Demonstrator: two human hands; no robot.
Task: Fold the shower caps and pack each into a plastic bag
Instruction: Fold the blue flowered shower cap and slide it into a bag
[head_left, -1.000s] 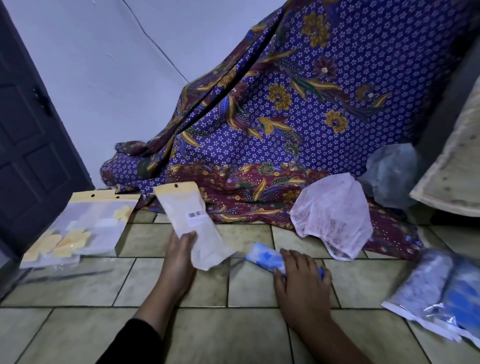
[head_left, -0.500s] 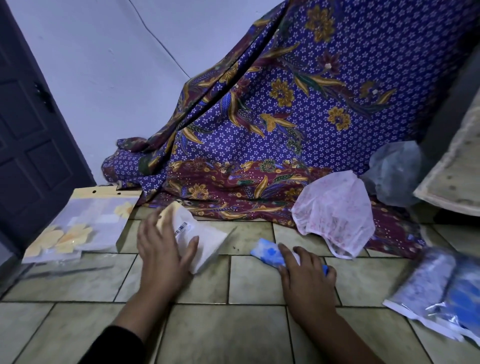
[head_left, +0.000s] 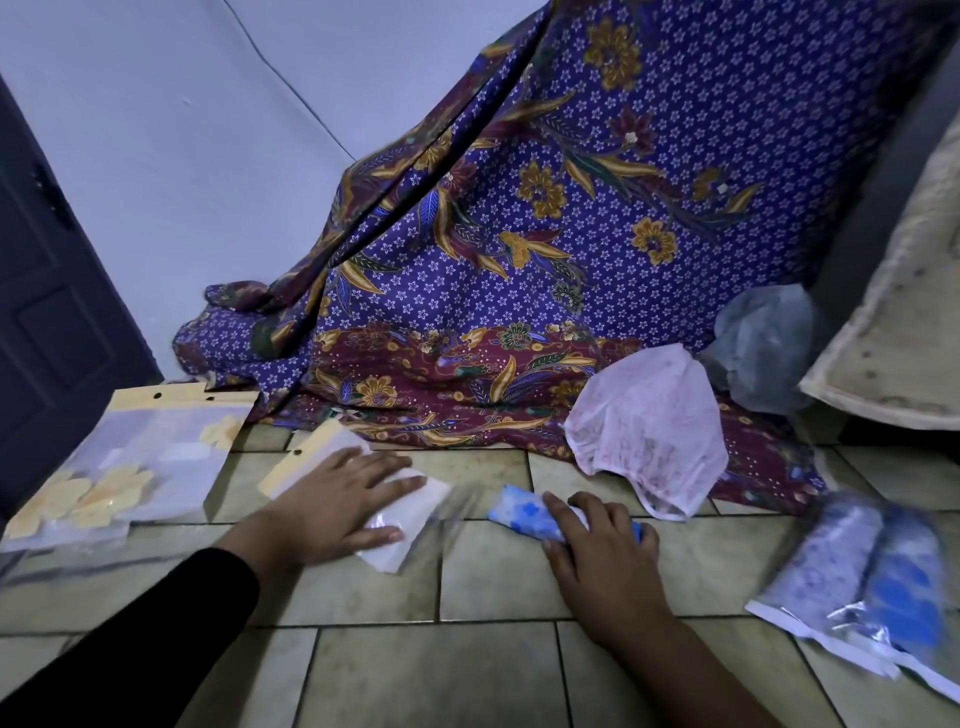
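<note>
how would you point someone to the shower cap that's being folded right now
Start at the big purple patterned cloth draped at the back, then drop to the tiled floor in front of it. The folded blue cap lies under the right hand. Unlike the open pink cap behind it, it is a tight blue roll.

Packed bags (head_left: 852, 577) blurred (right edge), folded cap (head_left: 524, 512) half-hidden.
</note>
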